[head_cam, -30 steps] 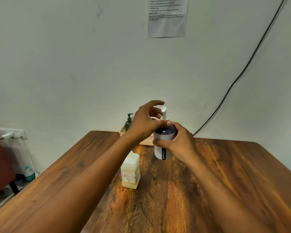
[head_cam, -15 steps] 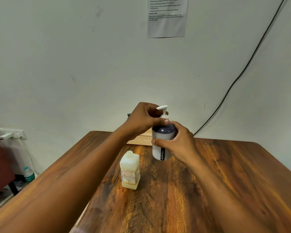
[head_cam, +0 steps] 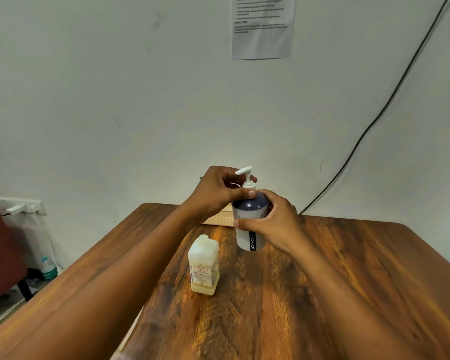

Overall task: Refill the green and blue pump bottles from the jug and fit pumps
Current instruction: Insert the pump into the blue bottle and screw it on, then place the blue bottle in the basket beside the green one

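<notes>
The blue pump bottle (head_cam: pixel 249 219), dark blue on top and white below, stands upright near the far middle of the wooden table (head_cam: pixel 348 281). My right hand (head_cam: pixel 273 224) wraps its body from the right. My left hand (head_cam: pixel 218 190) pinches the collar of the white pump (head_cam: pixel 246 178) seated on the bottle's neck, nozzle pointing left. The small cream jug (head_cam: pixel 203 266) stands uncapped on the table in front and to the left of the bottle. The green bottle is hidden behind my left hand.
A pale slotted basket (head_cam: pixel 220 219) sits against the wall behind the bottle. A black cable (head_cam: pixel 374 120) runs down the wall on the right. A printed sheet (head_cam: pixel 263 27) hangs above. Left of the table are a red chair (head_cam: pixel 0 255) and a water bottle (head_cam: pixel 48 268) on the floor.
My left hand has closed on the pump collar and turned it, so the nozzle has swung round to point left. The hand now covers the green bottle behind.
</notes>
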